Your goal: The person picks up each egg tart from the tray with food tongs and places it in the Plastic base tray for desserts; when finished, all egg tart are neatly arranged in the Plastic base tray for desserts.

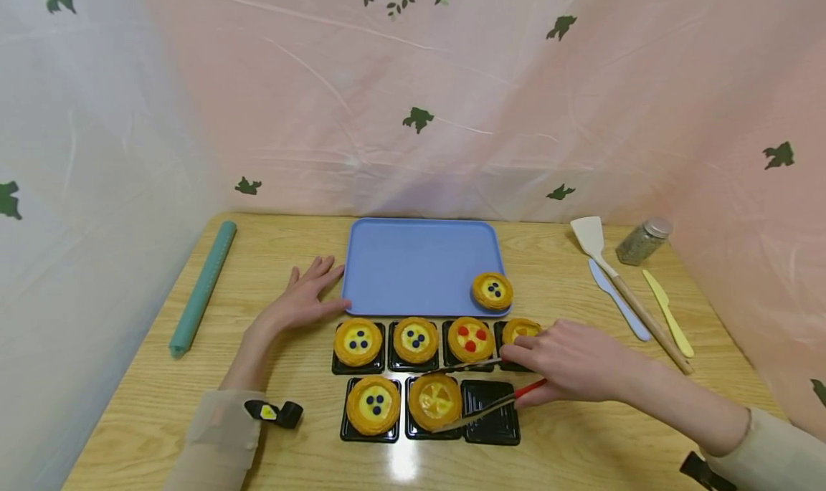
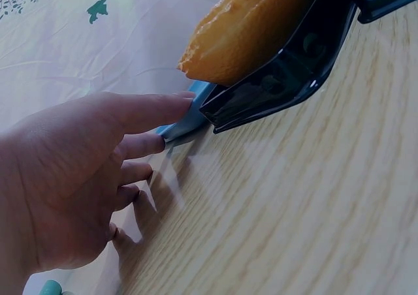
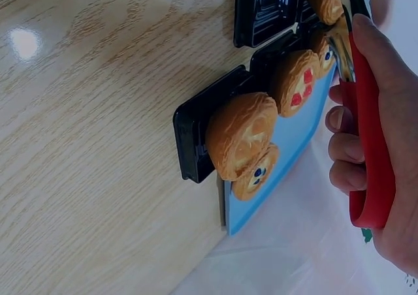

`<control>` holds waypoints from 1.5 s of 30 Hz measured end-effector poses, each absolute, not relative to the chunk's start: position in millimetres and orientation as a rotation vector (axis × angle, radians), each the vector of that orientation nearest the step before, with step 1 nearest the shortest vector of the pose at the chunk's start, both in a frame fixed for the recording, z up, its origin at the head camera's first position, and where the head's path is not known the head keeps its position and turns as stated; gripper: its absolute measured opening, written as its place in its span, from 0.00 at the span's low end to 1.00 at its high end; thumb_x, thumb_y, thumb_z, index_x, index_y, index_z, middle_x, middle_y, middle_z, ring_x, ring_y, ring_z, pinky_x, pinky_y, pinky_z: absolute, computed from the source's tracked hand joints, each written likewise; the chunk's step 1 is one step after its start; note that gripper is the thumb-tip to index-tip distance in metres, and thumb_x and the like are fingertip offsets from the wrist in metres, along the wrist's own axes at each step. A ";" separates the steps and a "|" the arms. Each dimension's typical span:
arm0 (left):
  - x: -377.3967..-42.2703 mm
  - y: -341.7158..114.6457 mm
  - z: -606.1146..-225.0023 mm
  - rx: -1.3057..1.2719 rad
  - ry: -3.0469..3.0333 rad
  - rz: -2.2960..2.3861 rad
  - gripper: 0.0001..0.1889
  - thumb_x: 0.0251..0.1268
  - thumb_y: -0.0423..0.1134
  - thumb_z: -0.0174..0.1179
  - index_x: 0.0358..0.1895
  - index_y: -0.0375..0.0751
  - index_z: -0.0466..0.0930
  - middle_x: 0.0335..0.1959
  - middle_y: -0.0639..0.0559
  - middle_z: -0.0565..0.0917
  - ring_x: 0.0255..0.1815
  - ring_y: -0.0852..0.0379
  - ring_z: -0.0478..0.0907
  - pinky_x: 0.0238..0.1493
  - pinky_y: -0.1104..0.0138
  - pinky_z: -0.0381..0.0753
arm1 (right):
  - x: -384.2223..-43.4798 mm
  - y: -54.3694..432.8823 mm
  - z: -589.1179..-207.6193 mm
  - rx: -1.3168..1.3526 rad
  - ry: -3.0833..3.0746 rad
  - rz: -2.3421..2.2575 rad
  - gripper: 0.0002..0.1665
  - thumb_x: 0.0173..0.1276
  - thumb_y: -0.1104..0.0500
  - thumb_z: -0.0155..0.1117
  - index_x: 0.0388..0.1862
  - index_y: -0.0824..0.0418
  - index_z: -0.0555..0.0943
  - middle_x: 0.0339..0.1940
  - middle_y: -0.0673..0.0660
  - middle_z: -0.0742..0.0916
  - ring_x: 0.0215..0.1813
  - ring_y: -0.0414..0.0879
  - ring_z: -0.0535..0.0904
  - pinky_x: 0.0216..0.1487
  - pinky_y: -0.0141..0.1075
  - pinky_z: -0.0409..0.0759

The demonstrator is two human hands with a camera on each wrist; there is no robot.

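My right hand (image 1: 571,362) grips red-handled tongs (image 3: 372,151). In the head view, the tongs' arms spread around a tart with pale yellow wedge pieces (image 1: 435,399), which sits in the middle black container of the front row. Fingers stretched, my left hand (image 1: 300,301) touches the left edge of a blue tray (image 1: 419,267) with fingertips and thumb. A tart with blueberries (image 1: 492,292) lies at the tray's front right corner. To the right of the wedge-topped tart is a black container (image 1: 503,430) with no tart in it.
Behind the front row, several tarts stand in black containers, one with red pieces (image 1: 470,339). A teal rolling pin (image 1: 203,290) lies at left. At right are a spatula (image 1: 589,234), blue knife (image 1: 618,299), yellow knife (image 1: 667,312) and glass jar (image 1: 643,241).
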State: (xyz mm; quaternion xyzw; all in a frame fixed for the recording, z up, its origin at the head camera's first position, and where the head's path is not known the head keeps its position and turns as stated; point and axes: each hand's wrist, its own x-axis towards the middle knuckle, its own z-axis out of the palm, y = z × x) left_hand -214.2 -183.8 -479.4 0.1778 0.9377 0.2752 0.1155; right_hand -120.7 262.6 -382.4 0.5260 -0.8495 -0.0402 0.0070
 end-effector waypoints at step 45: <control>-211.4 -182.5 -476.8 0.530 2.747 0.829 0.43 0.73 0.57 0.60 0.82 0.38 0.56 0.85 0.33 0.46 0.86 0.32 0.36 0.80 0.31 0.26 | -120.0 260.6 -380.0 1.657 -2.676 -0.115 0.28 0.64 0.26 0.64 0.44 0.48 0.78 0.25 0.37 0.77 0.17 0.28 0.54 0.16 0.23 0.49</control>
